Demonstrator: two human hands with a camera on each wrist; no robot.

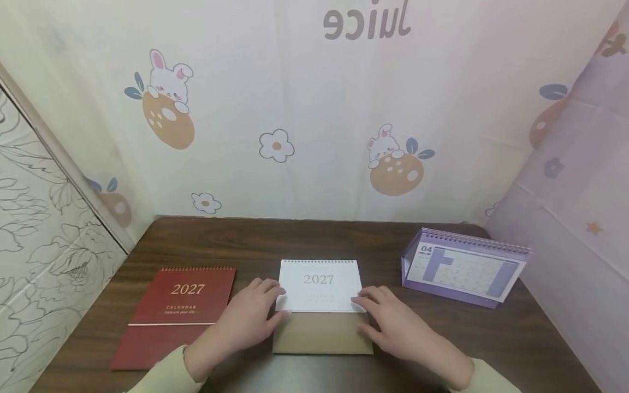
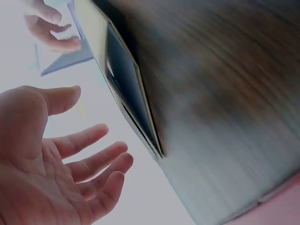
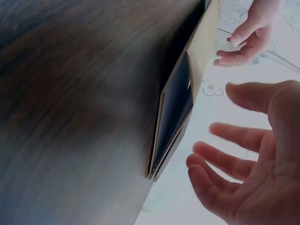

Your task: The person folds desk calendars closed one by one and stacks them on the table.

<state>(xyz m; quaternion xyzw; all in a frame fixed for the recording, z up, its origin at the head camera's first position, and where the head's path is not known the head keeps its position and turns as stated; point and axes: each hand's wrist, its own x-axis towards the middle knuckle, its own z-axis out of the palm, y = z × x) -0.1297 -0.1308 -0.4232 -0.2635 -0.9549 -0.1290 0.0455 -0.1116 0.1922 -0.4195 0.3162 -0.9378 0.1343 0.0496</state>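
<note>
A desk calendar (image 1: 319, 284) with a white 2027 cover and a tan base (image 1: 321, 335) stands low in the middle of the table, its spiral binding at the far edge. My left hand (image 1: 253, 314) is at its left side, fingers relaxed and slightly bent. At the opposite side is my right hand (image 1: 395, 325), with its fingers spread. Both wrist views show a gap between each palm and the calendar's tan stand (image 2: 89, 28), whose folded side is hollow. Neither hand holds anything.
To the left lies a red 2027 calendar (image 1: 189, 297), partly behind the left forearm. A purple desk calendar (image 1: 462, 267) stands propped up at the right. Behind the wooden table (image 1: 255, 234) hangs a curtain (image 1: 314, 109) printed with rabbits and flowers.
</note>
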